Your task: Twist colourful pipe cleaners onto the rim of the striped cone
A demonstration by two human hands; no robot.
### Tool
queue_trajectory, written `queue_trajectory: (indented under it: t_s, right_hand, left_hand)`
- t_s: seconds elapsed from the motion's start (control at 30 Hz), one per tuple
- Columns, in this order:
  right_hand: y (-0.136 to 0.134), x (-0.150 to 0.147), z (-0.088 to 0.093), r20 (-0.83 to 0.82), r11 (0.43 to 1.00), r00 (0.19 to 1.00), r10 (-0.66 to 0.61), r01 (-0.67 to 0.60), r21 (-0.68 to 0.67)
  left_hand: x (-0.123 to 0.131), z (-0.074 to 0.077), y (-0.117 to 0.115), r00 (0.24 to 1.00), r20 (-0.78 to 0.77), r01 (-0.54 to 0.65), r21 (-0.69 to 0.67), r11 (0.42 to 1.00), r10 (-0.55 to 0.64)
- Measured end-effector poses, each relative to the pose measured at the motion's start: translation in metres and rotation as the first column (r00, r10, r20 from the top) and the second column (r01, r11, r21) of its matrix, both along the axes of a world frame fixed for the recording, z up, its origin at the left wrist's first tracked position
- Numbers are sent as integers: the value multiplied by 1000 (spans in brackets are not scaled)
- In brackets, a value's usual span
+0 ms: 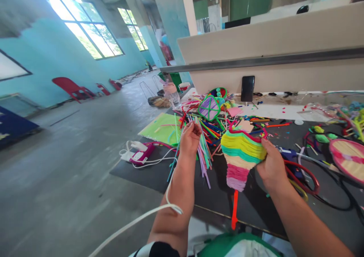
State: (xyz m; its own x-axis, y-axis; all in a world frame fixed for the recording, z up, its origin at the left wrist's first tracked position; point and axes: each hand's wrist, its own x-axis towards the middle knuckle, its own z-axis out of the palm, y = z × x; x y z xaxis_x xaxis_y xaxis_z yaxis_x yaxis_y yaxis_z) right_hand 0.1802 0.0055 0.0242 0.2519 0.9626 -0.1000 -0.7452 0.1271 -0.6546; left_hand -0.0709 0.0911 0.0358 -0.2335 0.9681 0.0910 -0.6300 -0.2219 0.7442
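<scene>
My right hand [273,160] grips the right edge of a fan-shaped pipe-cleaner craft [241,154], thumb on its front. The craft has yellow, teal, cream, pink and lilac bands, a dark pink upper edge and an orange stem [234,211] pointing down. My left hand [191,135] is over a bundle of loose pipe cleaners [204,162], its fingers curled together. Whatever those fingers hold, if anything, I cannot make out. Behind the bundle lies a purple craft piece with a green frame [209,108].
A white cable [136,224] runs across my left forearm. Left on the dark table [150,181] are a pink power strip [142,153] and a green sheet [159,128]. A phone [247,89] leans against the partition. Right lie a red loop [313,181] and a round craft [348,158].
</scene>
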Motion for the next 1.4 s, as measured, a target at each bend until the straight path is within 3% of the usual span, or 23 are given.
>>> queue_trajectory:
  t_s: [0.2,0.4,0.53,0.67,0.9,1.0,1.1,1.17,1.23,1.33,1.4]
  right_hand:
    - [-3,-3,3,-9,997,998,-58,58,-54]
    - [-5,-1,10,-29,992,993,-111,110,-60]
    - [-11,-8,13,-54,999,998,-25,24,-34]
    - [-22,-18,14,-82,987,984,161,-160,17]
    - [-42,-20,25,-18,876,898,439,-424,229]
    - [-50,-18,30,17,789,827,562,-542,289]
    - [-55,-20,30,36,731,760,649,-636,248]
    - [-53,-23,28,-3,754,766,643,-632,178]
    - [-48,-26,25,-71,817,815,575,-569,95]
    - [-37,-27,19,-126,903,898,422,-429,-29]
    - [-31,-26,16,-120,929,929,351,-361,-80]
  left_hand:
    - [-30,3,5,973,-68,-217,69,974,222]
    - [-52,9,0,867,-251,-427,74,901,431]
    - [-53,17,-2,845,-351,-414,51,909,404]
    - [-33,27,6,830,-484,-292,45,955,277]
    - [16,22,32,719,-695,-21,-17,1000,3]
    - [13,23,38,670,-742,-38,-14,999,15]
    - [-10,30,43,644,-759,-154,0,988,100]
    - [-31,34,46,621,-769,-245,-6,969,152]
    - [-50,35,48,589,-787,-332,-25,943,186]
    - [-72,28,50,526,-822,-450,-49,892,220]
    - [-82,20,50,482,-846,-503,-54,862,228]
